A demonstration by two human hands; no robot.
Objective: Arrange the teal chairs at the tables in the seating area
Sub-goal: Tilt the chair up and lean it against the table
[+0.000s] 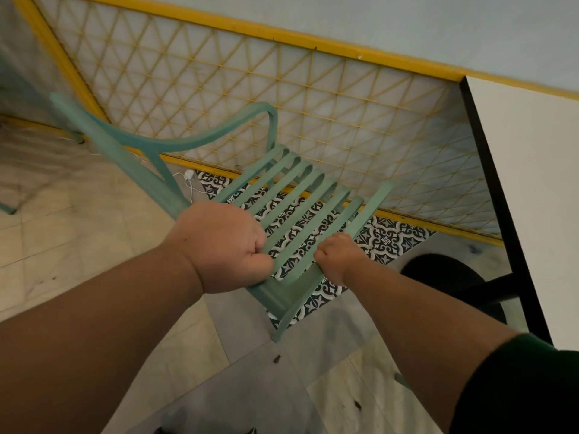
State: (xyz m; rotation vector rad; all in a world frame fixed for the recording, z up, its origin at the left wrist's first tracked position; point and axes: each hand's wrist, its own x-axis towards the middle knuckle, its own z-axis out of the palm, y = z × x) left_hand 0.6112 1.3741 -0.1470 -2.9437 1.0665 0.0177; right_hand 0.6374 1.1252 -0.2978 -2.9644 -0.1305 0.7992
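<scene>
Gripping the teal chair (291,195) by its slatted back, we have our left hand (224,247) clenched over the top rail at centre frame and our right hand (340,256) clenched on the far corner, a two-point grip that probably keeps the tilted frame from twisting. It hangs mid-frame over the patterned floor tiles (385,239), in front of the yellow lattice screen (282,98). We judge it is headed for the white worktop (529,170) at the right edge, near its black pedestal base (445,277).

Chair (291,195): matt teal plastic, slatted. Table top (532,183): smooth white laminate, black edge. Screen (282,98): yellow-painted metal lattice. Floor (78,233): worn stone tile.
</scene>
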